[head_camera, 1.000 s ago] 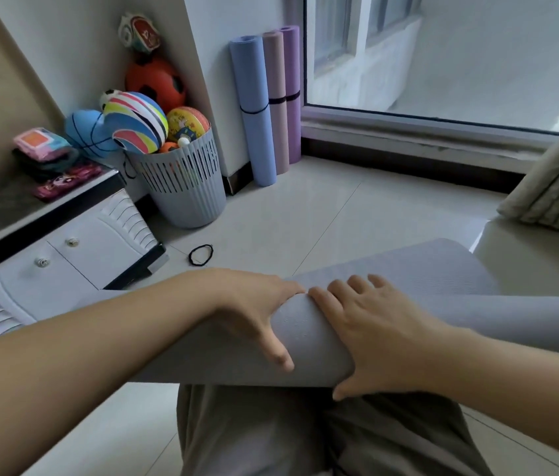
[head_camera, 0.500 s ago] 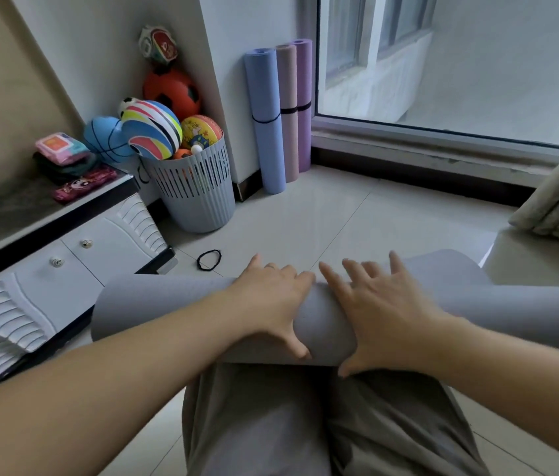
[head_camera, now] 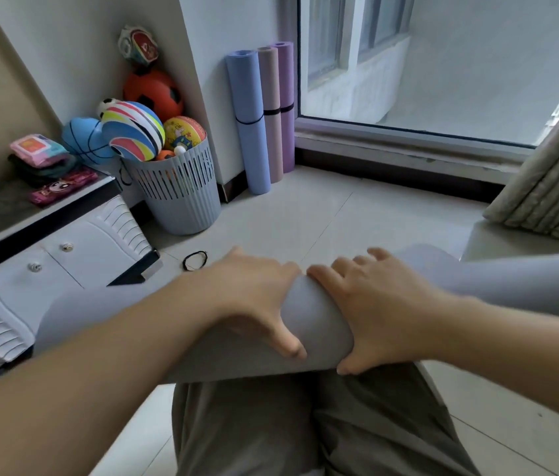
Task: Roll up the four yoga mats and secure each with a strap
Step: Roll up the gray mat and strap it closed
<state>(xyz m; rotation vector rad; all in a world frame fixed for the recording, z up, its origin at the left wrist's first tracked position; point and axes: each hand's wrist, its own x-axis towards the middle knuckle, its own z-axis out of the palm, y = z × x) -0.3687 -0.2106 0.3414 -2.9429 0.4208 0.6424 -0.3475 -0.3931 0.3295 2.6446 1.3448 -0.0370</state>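
Grey mat (head_camera: 316, 314): rolled into a thick tube, lying crosswise over the person's lap, with an unrolled tail running off toward the floor (head_camera: 305, 214) at right. Both hands are on mid-roll, side by side, nearly touching. Left hand (head_camera: 254, 297): fingers draped over the far side, thumb down the near face, wrapped on the roll. Right hand (head_camera: 377, 304): fingers spread over the top, thumb hooked under the near edge, also clamped on it. Blue mat (head_camera: 249, 125), pink mat (head_camera: 270, 108) and purple mat (head_camera: 286, 97) stand rolled and banded against the wall. Black strap (head_camera: 195, 260) lies loose on the floor, just beyond the left hand, apart from the roll.
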